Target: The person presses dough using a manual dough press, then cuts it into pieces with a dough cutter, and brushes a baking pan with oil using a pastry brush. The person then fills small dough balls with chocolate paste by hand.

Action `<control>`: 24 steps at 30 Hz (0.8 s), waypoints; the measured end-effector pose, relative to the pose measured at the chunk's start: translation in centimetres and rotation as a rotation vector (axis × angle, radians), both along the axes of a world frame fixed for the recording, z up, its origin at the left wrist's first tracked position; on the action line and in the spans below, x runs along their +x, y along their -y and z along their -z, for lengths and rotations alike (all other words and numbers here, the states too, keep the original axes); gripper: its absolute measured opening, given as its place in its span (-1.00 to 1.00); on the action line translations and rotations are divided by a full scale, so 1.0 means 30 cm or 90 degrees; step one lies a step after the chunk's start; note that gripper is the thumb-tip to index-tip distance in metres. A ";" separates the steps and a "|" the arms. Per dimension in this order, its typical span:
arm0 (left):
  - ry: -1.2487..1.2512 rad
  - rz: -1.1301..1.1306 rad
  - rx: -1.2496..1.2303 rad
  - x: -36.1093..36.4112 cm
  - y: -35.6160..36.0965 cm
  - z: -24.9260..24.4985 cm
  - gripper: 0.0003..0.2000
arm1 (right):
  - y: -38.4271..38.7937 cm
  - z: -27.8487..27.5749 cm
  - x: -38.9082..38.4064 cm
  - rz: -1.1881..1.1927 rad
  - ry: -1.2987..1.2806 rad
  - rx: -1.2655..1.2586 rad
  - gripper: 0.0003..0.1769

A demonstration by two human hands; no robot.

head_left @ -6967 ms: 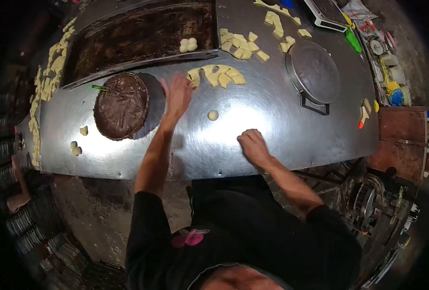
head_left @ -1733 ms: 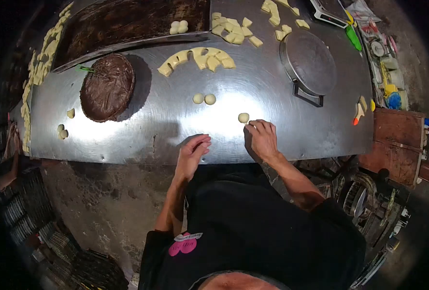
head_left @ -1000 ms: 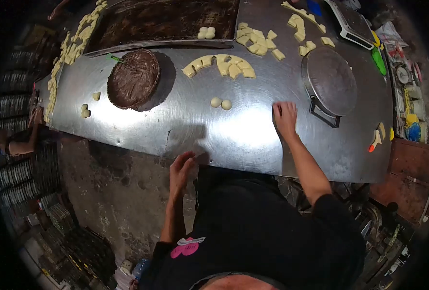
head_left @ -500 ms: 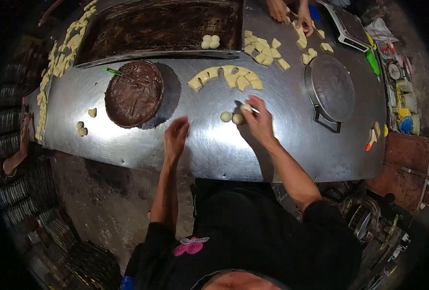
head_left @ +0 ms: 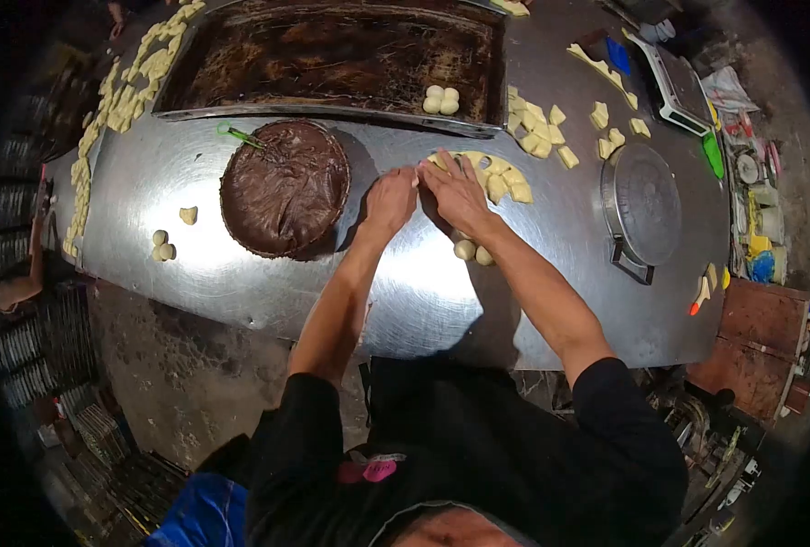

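My left hand (head_left: pixel 392 201) is closed, fingers curled, at the left end of a curved row of cut dough pieces (head_left: pixel 517 185). Whatever it may hold is hidden. Right beside it, my right hand (head_left: pixel 457 193) lies with fingers stretched and apart over that end of the row, covering part of it. The fingertips of both hands nearly meet. Below my right wrist rest two round dough balls (head_left: pixel 464 249) on the metal table (head_left: pixel 405 319). To the left of my left hand stands a round container of dark brown paste (head_left: pixel 286 187) with a green-handled tool (head_left: pixel 239 136) in it.
A dark baking tray (head_left: pixel 323 59) at the back holds several dough balls (head_left: pixel 441 100). More dough pieces (head_left: pixel 537 128) lie behind the row. A round lidded pan (head_left: pixel 647 201) and a scale (head_left: pixel 671 82) stand on the right. Small dough lumps (head_left: pixel 162 246) sit at the left.
Both my hands have moved forward to the row's left end and come together. My right hand has let go of a dough ball. The co-worker's hands at the upper right have left view.
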State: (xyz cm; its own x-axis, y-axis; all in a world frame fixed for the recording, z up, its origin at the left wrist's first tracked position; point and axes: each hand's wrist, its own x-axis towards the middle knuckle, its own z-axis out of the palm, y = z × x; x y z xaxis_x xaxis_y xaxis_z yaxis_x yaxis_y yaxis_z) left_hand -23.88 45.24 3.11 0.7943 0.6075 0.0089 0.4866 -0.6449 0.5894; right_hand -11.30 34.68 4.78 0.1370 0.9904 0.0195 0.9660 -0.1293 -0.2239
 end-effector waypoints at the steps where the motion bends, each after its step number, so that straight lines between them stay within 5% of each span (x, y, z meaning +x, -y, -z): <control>1: -0.031 0.038 -0.036 -0.058 0.004 0.001 -0.83 | -0.005 0.027 0.000 -0.007 -0.021 -0.017 -0.41; 4: -0.177 0.183 -0.179 -0.262 0.092 0.011 -0.78 | -0.011 0.068 0.013 -0.008 -0.019 0.020 -0.43; 8: 0.003 0.183 -0.361 -0.480 0.317 -0.081 -0.84 | -0.016 -0.029 -0.009 0.054 -0.073 -0.053 -0.37; 9: 0.114 -0.010 -0.507 -0.496 0.360 -0.097 -0.83 | 0.006 -0.052 -0.018 0.054 -0.073 -0.050 -0.37; 11: 0.363 -0.317 -0.698 -0.484 0.445 -0.127 -0.72 | 0.117 -0.102 -0.080 0.069 -0.352 0.100 -0.41; 15: 0.577 -0.449 -0.711 -0.324 0.574 -0.179 -0.64 | 0.404 -0.193 -0.247 0.176 -0.869 -0.070 -0.46; 19: 0.467 -0.326 -0.688 -0.229 0.664 -0.226 -0.80 | 0.549 -0.254 -0.210 0.264 -0.735 0.100 -0.58; 21: 0.427 -0.132 -0.376 -0.211 0.687 -0.198 -0.81 | 0.607 -0.278 -0.142 0.261 -0.815 0.076 -0.64; 22: 0.428 -0.125 -0.378 -0.189 0.705 -0.220 -0.81 | 0.629 -0.309 -0.125 0.266 -0.812 0.082 -0.64; 24: 0.403 -0.148 -0.633 -0.157 0.727 -0.275 -0.80 | 0.662 -0.372 -0.106 0.190 -0.649 0.117 -0.68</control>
State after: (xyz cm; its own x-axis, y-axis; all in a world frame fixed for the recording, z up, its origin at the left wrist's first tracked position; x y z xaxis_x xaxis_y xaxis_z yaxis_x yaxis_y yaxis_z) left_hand -28.60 23.42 11.34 0.6884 0.6985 -0.1955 -0.0252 0.2924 0.9560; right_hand -14.47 14.81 15.95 0.4078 0.9081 -0.0952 0.2490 -0.2109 -0.9453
